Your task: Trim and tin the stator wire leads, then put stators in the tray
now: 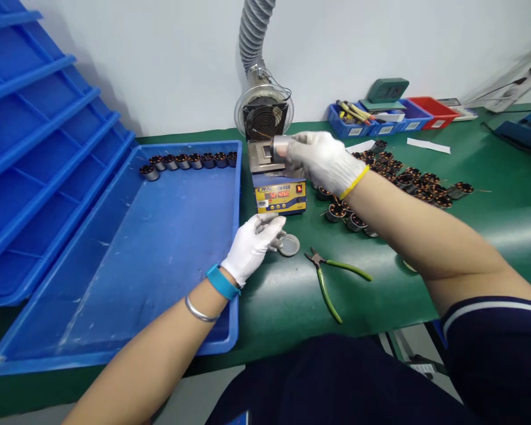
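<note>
My right hand (323, 159), in a white knit glove with a yellow cuff, grips a silver cylindrical motor part (281, 149). It holds the part tilted, above the plate of a soldering pot (279, 195) whose red digits are lit. Thin wires show at the part's far end. Lower down, my left hand (257, 243), gloved in white, has its fingers loosely bent and apart, with nothing visible in them. Its lower fingertips are beside a shallow round metal dish (289, 245); whether they touch it is unclear. Green-handled cutters (321, 262) lie open on the table.
A blue tray (159, 248) at left has a row of similar motor parts (194, 160) along its back. More blue trays (39, 130) lean behind it. Many wired motor parts (407, 177) cluster at right. A fume hose (254, 35) hangs behind the pot; small bins (354, 121) line the wall.
</note>
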Motion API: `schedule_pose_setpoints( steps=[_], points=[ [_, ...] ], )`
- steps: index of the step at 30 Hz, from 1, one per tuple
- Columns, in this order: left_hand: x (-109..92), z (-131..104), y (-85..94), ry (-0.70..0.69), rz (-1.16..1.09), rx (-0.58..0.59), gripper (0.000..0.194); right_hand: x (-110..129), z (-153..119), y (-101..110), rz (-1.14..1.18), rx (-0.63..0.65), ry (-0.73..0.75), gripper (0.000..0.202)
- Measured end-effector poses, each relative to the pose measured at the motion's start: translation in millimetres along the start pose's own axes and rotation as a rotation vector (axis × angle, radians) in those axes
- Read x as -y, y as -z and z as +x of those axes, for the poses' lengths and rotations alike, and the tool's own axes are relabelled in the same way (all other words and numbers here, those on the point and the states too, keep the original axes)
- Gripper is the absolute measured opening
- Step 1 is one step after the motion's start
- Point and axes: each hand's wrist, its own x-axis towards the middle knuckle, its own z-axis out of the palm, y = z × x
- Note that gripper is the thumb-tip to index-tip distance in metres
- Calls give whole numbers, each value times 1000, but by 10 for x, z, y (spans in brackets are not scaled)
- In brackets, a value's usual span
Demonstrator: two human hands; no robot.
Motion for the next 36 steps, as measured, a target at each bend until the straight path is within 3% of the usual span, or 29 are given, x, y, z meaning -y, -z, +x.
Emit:
schedule_pose_setpoints(
  steps=[4, 8, 16, 20, 30, 33, 36],
  points=[
    [-6, -21, -15, -104, -89, -48, 79, -217, -471, -237, -6, -43, 83, 47],
    [41, -28, -18, -166, -103, -15, 61, -451, -798, -390, -66, -135, 299, 57],
    [-29, -106, -111, -129, -81, -26, 53, -691, -878, -326, -301, -247, 820, 51],
    [-64, -148, -133, -139, -52, -29, 46, -708, -899, -321, -315, -250, 969, 57],
    [-24, -143, -110, -90, -11, 15, 45, -745, -908, -258, -432, -187, 902, 49],
    [13, -135, -94, -5, 34, 65, 57, -648, -694, -93, -584, -104, 872, 52],
    [43, -125, -91, 99, 55, 110, 74, -438, -283, 133, -790, -36, 758, 65]
  ],
)
